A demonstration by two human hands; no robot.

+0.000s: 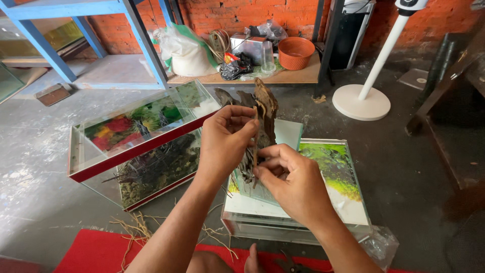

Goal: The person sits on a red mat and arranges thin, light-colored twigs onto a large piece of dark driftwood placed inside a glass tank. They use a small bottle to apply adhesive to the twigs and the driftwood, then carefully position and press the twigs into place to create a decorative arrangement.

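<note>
Driftwood piece (263,114) stands upright between both hands, above the small glass tank (348,192). Left hand (225,144) clasps its middle; right hand (293,182) pinches the rooty lower end. Best keep both grips firm, turning slowly.

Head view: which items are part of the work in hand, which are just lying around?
In hand:
- left hand and right hand, both gripping the driftwood piece
- small glass tank right under the hands
- long glass tank beside it

Lying about:
- orange bowl
- white sack
- black bag
- white stand
- blue rack
</note>
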